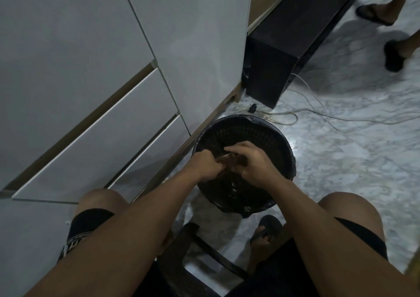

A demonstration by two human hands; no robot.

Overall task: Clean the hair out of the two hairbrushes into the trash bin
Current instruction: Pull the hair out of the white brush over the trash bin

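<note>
A round black trash bin point(280, 144) with a dark liner stands on the floor in front of my knees. Both my hands are over its opening. My left hand point(205, 166) is closed around a brown hairbrush point(229, 159), which shows only as a short brown piece between the hands. My right hand point(251, 161) lies over the brush's other end, fingers curled on it. I see only one brush; any hair on it is too dark and small to make out.
White cabinet doors and drawers point(102, 114) rise at the left, close to the bin. A dark cabinet point(272, 73) stands behind. White cables point(318, 112) trail over the marble floor. Another person's feet in sandals point(393, 55) are at the top right. A dark stool point(193, 251) is under me.
</note>
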